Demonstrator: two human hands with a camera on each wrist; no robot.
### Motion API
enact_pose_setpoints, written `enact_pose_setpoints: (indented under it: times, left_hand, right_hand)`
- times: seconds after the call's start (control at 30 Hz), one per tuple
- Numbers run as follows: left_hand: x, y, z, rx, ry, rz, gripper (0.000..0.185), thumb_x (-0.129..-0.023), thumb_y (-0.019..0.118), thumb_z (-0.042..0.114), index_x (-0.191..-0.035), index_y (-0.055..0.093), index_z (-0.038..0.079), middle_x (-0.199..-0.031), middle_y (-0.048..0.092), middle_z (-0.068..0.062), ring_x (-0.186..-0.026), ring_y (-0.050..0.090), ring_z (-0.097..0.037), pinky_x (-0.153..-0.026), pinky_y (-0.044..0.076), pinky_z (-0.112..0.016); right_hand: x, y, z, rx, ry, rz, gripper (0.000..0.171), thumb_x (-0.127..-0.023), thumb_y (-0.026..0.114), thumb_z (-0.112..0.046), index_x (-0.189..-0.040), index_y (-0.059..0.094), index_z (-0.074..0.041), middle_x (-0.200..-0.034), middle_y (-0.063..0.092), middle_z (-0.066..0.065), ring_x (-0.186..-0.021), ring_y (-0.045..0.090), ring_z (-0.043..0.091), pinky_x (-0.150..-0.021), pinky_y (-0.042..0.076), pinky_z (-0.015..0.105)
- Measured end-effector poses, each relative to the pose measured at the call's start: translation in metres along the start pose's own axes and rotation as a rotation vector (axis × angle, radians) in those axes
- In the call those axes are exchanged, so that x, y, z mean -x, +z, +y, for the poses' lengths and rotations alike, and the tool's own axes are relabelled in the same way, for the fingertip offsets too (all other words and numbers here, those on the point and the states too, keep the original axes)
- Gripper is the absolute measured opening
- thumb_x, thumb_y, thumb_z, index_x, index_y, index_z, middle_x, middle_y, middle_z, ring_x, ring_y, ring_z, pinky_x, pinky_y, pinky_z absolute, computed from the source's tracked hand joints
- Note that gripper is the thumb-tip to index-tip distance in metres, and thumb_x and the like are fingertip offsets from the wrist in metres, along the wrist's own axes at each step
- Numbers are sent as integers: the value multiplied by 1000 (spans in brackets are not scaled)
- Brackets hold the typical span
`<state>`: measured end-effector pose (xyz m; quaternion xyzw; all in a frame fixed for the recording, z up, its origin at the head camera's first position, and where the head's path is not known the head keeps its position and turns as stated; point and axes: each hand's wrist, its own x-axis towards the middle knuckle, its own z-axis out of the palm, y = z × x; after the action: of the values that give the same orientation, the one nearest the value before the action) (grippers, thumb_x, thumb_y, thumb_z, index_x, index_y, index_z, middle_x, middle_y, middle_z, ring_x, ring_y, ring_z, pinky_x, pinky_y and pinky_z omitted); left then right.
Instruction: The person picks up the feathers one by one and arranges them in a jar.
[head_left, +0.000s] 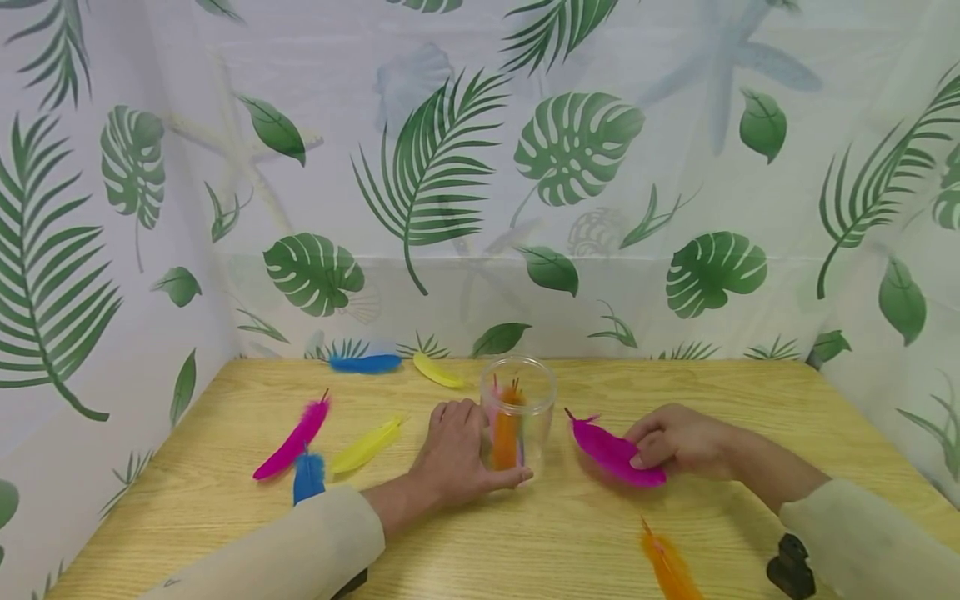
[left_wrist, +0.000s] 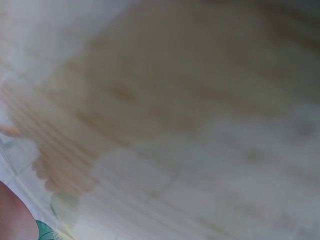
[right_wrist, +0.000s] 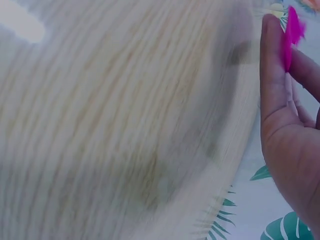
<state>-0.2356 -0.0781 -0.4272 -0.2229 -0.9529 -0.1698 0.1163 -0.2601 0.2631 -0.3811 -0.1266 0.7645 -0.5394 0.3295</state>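
Note:
A clear plastic cup [head_left: 543, 429] stands upright on the wooden table, with an orange feather [head_left: 506, 435] and some pink inside it. My left hand [head_left: 459, 454] holds the cup from its left side, thumb across the front and fingers behind. Right of the cup, my right hand [head_left: 686, 442] pinches a magenta feather [head_left: 609, 452] between thumb and fingers, its quill pointing toward the cup. The right wrist view also shows this feather [right_wrist: 294, 32] between thumb and finger. In the left wrist view, the blurred tabletop fills most of the frame.
Left of the cup lie another magenta feather [head_left: 296, 442], a blue feather [head_left: 308, 477] and a yellow feather [head_left: 367, 446]. Along the back edge are a blue feather [head_left: 366, 363] and a yellow one. An orange feather [head_left: 667, 568] lies front right. A leaf-printed curtain [head_left: 465, 308] borders the table.

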Motion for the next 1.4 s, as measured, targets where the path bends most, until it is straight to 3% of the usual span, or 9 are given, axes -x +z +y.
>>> enact_pose_setpoints:
  times: [0.27,0.57,0.83,0.97,1.1,1.3,1.4]
  left_hand:
    - [1,0,0,2,-5,-5,69,-75,59,83,-89,44,17,-89,43,3,-96,45,-17,-99,34,-40]
    - [1,0,-1,9,-6,-1,69,-75,59,84,-89,44,17,-89,43,4,-96,45,-17,-100,34,-40]
    - [1,0,-2,14,-11,-3,70,-75,59,84,-89,44,17,-89,43,4,-96,45,-17,-100,33,-40]
    - [1,0,-2,14,-8,0,70,-75,58,84,-90,45,17,-89,43,4,-96,45,-17,-99,33,-40]
    - [1,1,-2,9,4,7,71,-75,57,85,-92,45,17,-89,43,4,-95,45,-17,-97,34,-39]
    - [0,0,-1,0,12,4,71,-76,56,85,-94,47,16,-90,44,4,-96,45,-17,-98,34,-39]
    - [0,-1,-1,4,7,-7,72,-76,56,84,-97,48,16,-92,44,4,-97,46,-17,-99,34,-40]
  right_hand:
    - [-4,0,-7,-81,-30,89,49,-91,67,-1,-130,47,21,-98,71,8,-87,70,20,-80,60,34]
    - [-10,8,-33,-189,-71,197,62,-93,65,-1,-140,32,22,-101,70,7,-90,72,20,-84,59,35]
    - [-19,24,-66,-231,-129,314,64,-92,68,-5,-143,34,14,-112,63,6,-94,70,20,-86,58,32]
    - [-23,31,-85,-309,-164,355,63,-92,68,-3,-141,30,8,-119,53,11,-93,70,20,-85,58,34]
    - [-26,34,-104,-404,-200,357,55,-93,65,1,-136,32,4,-117,54,10,-87,74,22,-83,59,35]
    - [-27,39,-128,-318,-217,332,60,-94,65,-2,-142,28,3,-123,52,14,-92,72,22,-85,58,37]
    - [-28,45,-138,-274,-218,322,52,-93,66,-3,-136,38,7,-116,58,11,-92,72,22,-85,58,37]
